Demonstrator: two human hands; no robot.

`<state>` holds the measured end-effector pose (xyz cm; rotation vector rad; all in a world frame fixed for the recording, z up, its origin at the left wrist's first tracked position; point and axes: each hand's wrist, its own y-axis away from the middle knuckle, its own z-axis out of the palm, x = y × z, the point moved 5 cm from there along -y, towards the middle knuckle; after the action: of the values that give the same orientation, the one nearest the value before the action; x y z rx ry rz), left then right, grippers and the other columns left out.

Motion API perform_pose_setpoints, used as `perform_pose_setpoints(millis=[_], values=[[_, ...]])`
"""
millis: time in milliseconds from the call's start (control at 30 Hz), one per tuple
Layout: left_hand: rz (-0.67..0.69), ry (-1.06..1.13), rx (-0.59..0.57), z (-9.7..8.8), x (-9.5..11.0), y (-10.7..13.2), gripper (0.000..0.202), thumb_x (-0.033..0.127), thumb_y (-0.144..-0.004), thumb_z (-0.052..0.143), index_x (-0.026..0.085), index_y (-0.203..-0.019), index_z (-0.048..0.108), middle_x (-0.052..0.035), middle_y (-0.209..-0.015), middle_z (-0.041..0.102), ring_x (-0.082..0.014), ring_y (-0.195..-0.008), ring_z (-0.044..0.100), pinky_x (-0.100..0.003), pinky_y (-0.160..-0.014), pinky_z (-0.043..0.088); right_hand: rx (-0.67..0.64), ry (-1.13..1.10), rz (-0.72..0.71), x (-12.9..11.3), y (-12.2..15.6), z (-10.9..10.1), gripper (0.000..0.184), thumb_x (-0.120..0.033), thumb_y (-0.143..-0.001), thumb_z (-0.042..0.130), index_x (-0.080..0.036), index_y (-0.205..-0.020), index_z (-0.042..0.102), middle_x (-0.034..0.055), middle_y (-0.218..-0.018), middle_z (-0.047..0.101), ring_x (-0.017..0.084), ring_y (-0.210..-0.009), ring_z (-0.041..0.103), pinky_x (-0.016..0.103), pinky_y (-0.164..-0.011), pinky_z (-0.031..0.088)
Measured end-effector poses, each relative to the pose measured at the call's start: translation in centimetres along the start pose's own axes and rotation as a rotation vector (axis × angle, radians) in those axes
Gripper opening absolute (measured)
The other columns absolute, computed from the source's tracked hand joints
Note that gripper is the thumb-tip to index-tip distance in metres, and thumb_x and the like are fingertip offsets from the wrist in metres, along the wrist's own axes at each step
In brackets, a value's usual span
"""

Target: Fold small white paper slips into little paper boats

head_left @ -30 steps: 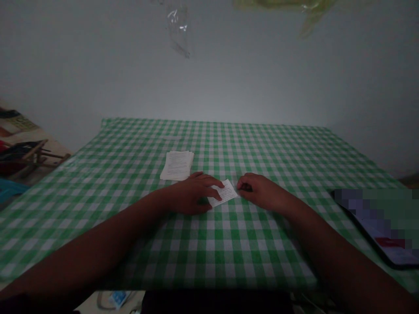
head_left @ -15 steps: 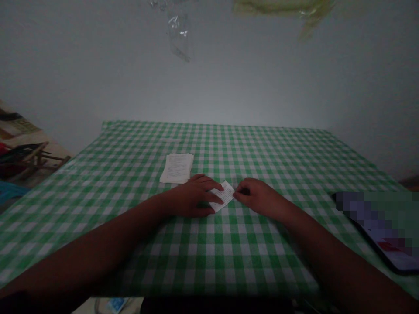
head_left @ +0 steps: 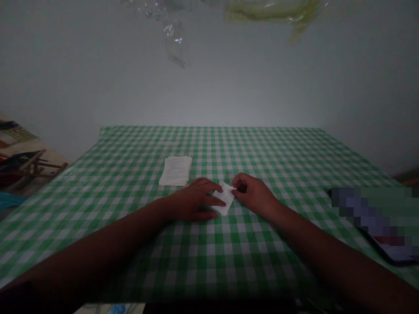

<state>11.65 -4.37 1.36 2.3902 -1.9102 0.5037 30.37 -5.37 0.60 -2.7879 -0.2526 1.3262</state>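
Observation:
A small white printed paper slip [head_left: 226,197] lies on the green checked tablecloth [head_left: 262,157], its right edge lifted off the cloth. My left hand [head_left: 193,203] lies over the slip's left part with the fingers stretched flat, pressing it down. My right hand [head_left: 253,194] has its fingers closed in a pinch on the slip's raised right edge. Behind my left hand rests a stack of similar printed papers [head_left: 176,170], untouched.
A dark phone or tablet [head_left: 389,250] lies at the table's right edge, partly blurred out. A wooden chair [head_left: 29,163] and clutter stand on the floor to the left. A plain wall rises right behind the table, with plastic bags [head_left: 271,11] hanging above.
My right hand has pinched the slip's right edge and drawn it up and to the left, so the slip now looks narrower. My left hand stays pressed on it.

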Motion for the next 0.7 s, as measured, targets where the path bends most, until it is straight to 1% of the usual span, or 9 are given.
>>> perform_pose_setpoints(millis=[133,300,533,633,700], values=[[0.027,0.015,0.017,-0.1,0.0,0.0,0.034,0.04,-0.092,0.059,0.028,-0.124,0.064,-0.0088,-0.135,0.056,-0.0271,-0.123,0.05,-0.046,-0.108,0.034,0.028,0.082,-0.039,0.3,-0.3,-0.1,0.024,-0.007,-0.077,0.061,-0.019,-0.098,0.063,0.0005,-0.08,0.066,0.014,-0.071,0.06,0.028,-0.066,0.047],[-0.004,-0.05,0.032,0.0,-0.4,0.2,0.033,0.042,-0.093,0.058,0.029,-0.123,0.065,-0.0075,-0.135,0.055,-0.0276,-0.121,0.049,-0.047,-0.107,0.034,0.03,0.085,-0.104,0.5,-0.5,-0.2,0.016,-0.008,-0.079,0.06,-0.019,-0.088,0.068,0.0024,-0.083,0.067,0.015,-0.072,0.06,0.029,-0.066,0.047],[-0.109,-0.143,0.052,-0.5,-0.8,0.3,0.035,0.047,-0.092,0.057,0.032,-0.123,0.066,-0.0077,-0.126,0.055,-0.0275,-0.113,0.049,-0.047,-0.1,0.037,0.085,-0.01,-0.134,0.6,-0.7,-0.7,0.012,-0.012,-0.082,0.06,-0.021,-0.085,0.066,0.0024,-0.082,0.066,0.017,-0.073,0.063,0.032,-0.066,0.05],[-0.139,-0.167,0.062,-0.8,-0.9,0.2,0.036,0.05,-0.092,0.056,0.031,-0.121,0.067,-0.0089,-0.127,0.053,-0.0282,-0.112,0.049,-0.047,-0.098,0.039,0.059,-0.013,-0.212,0.0,-0.5,-0.7,0.01,-0.014,-0.084,0.06,-0.022,-0.085,0.066,0.0015,-0.084,0.065,0.015,-0.072,0.062,0.03,-0.066,0.051],[-0.147,-0.19,0.084,-0.9,-0.9,0.2,0.037,0.051,-0.092,0.057,0.031,-0.12,0.068,-0.0102,-0.131,0.051,-0.0303,-0.116,0.047,-0.049,-0.099,0.038,0.022,0.029,-0.282,-0.6,-0.3,-0.6,0.008,-0.016,-0.086,0.061,-0.021,-0.084,0.066,0.0012,-0.084,0.064,0.013,-0.07,0.061,0.029,-0.066,0.051]])
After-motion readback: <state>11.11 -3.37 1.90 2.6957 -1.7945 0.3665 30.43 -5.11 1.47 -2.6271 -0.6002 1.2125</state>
